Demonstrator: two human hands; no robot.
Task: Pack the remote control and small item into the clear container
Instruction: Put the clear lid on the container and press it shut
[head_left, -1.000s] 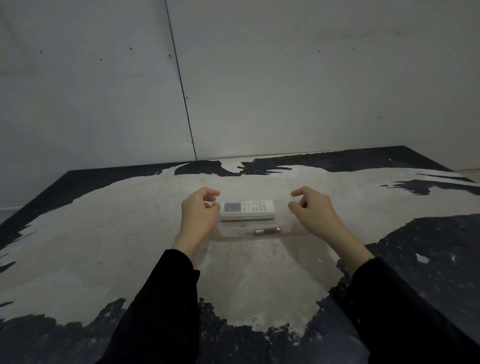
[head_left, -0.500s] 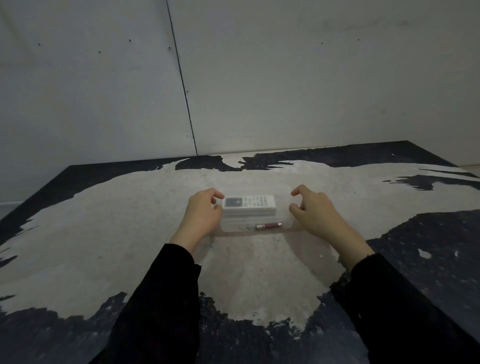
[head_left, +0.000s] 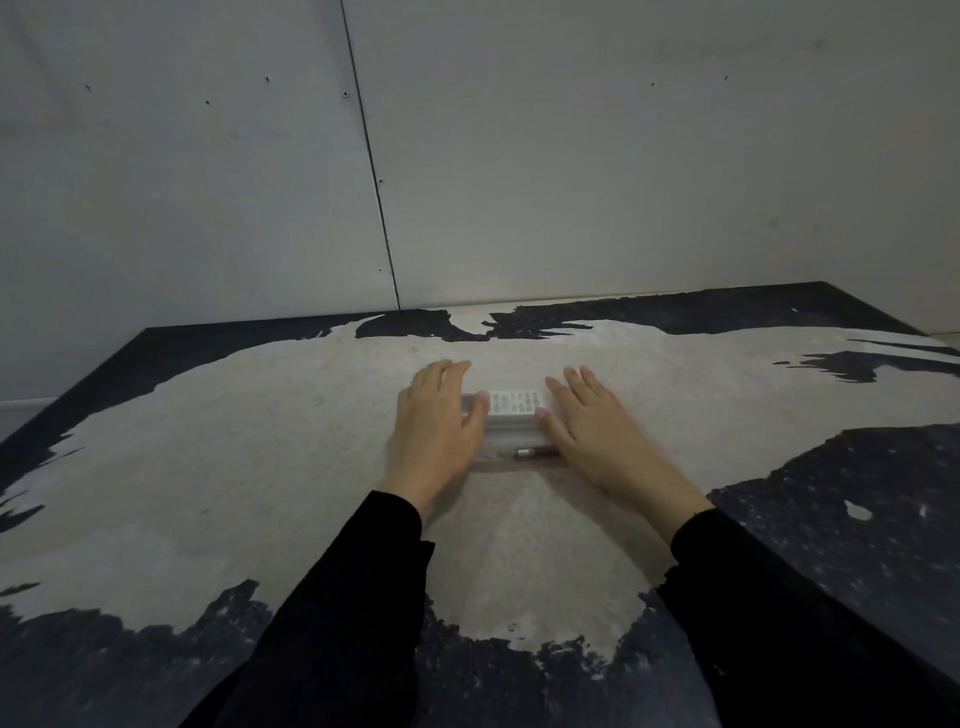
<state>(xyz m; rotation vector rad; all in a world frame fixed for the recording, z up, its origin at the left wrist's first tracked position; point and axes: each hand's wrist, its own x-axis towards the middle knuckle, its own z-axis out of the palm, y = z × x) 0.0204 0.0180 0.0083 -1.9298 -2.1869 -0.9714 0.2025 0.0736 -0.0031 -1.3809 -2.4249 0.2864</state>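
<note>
The worn table (head_left: 260, 441), pale in the middle and dark at its edges, fills the lower half of the frame, and the clear container (head_left: 511, 441) sits at centre frame, well clear of any edge. The main risk, as judged, is uneven downward pressure: the container walls are barely visible, and if the two palms press unequally it may skid on the table or tip, spilling its contents. The remote control (head_left: 511, 402) lies across the container's far side; whether it is fully seated cannot be told. The left hand (head_left: 434, 431) lies flat, fingers spread, covering the container's left end and the remote's left tip. The right hand (head_left: 597, 431) lies flat, fingers extended, against the right end. The small item (head_left: 535, 452), dark red, lies along the near side.
</note>
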